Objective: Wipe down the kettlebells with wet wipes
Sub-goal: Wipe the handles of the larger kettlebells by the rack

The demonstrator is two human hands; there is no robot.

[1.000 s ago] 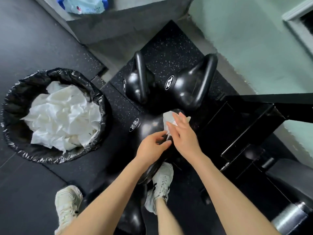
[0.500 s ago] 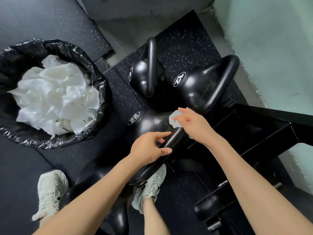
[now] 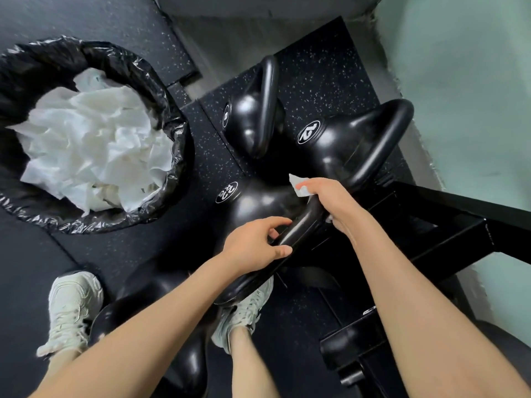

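1. The kettlebell you are wiping (image 3: pixel 258 202) stands on the speckled floor mat (image 3: pixel 316 81). Every place below is given from it. Its number disc faces left, and I cannot read it with certainty.
2. Your left hand (image 3: pixel 255 245) grips the middle of its handle (image 3: pixel 298 228), fingers curled round the bar and thumb on the near side.
3. Your right hand (image 3: pixel 330 199) is closed over the far bend of that handle with the wet wipe (image 3: pixel 298 185) trapped under the palm. A white corner pokes out past your fingers.
4. Judge the bell heavy, rigid and glossy, so likely slick once damp. Steady it by the handle rather than lifting it.
5. The wipe looks thin and limp and will probably bunch, so wrap it round the bar and slide.
6. Just beyond it stands a smaller kettlebell (image 3: pixel 247 116), and beyond and to the right the 12 kettlebell (image 3: pixel 344 139).
7. Left of it is a black-lined bin (image 3: pixel 161 90) heaped with used wipes (image 3: pixel 92 139).
8. A black steel frame (image 3: pixel 431 225) sits close on its right, so mind your knuckles there.
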